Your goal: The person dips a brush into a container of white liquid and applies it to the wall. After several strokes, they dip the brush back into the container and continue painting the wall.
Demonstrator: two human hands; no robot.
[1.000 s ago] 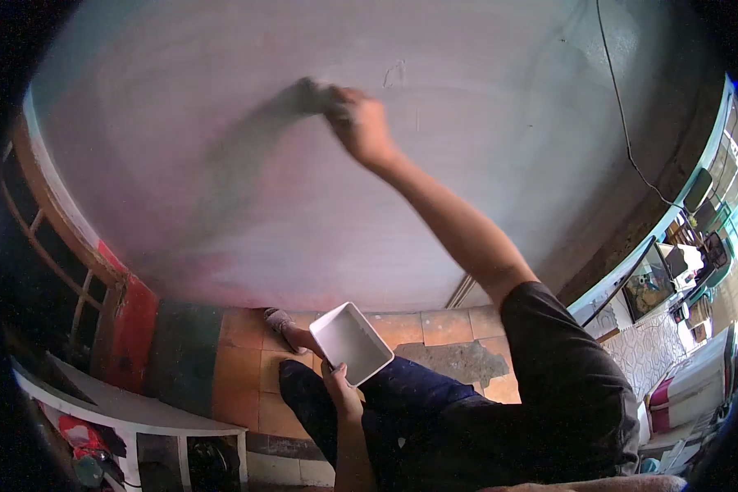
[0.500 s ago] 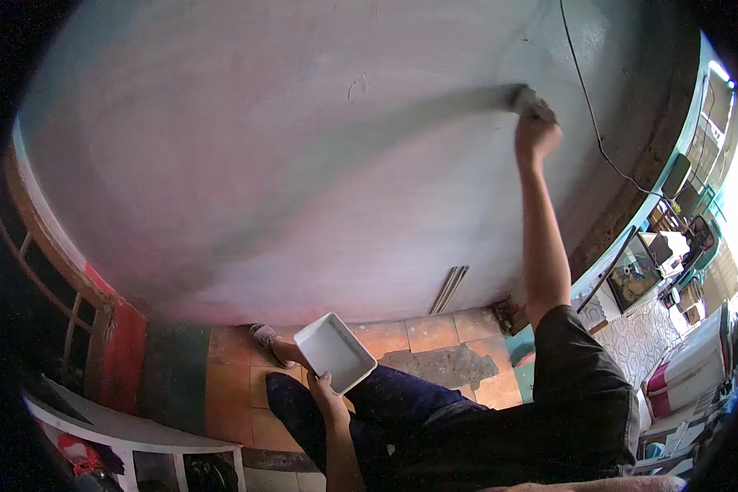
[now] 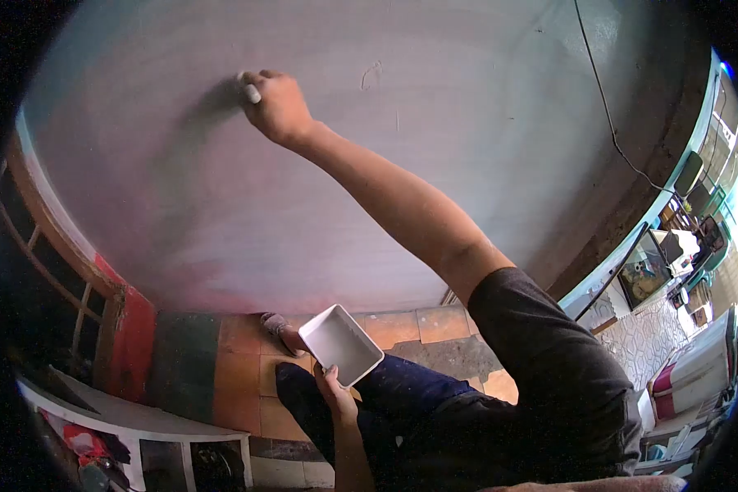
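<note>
My right hand [image 3: 277,107] is closed around a whitish paintbrush [image 3: 253,94] against the upper left part of the wall [image 3: 435,164], its head mostly hidden by my fingers. A dark shadow falls on the wall beside it. Low in front of my legs, my left hand [image 3: 334,389] grips the near edge of a white rectangular tray [image 3: 342,345], thumb over the rim. The tray is tilted toward me, its inside pale and smooth. The wall has a patchy grey and pinkish coat.
A cable [image 3: 603,107] hangs down the wall at right. Orange floor tiles [image 3: 239,373] lie below, with a white shelf unit [image 3: 180,439] at lower left and a wooden-framed door [image 3: 74,271] above it. A glass tank [image 3: 644,269] and stacked goods [image 3: 697,377] stand at right.
My right hand has swept left across the wall with the paintbrush, from the upper right to the upper left. My left hand and the tray have hardly shifted.
</note>
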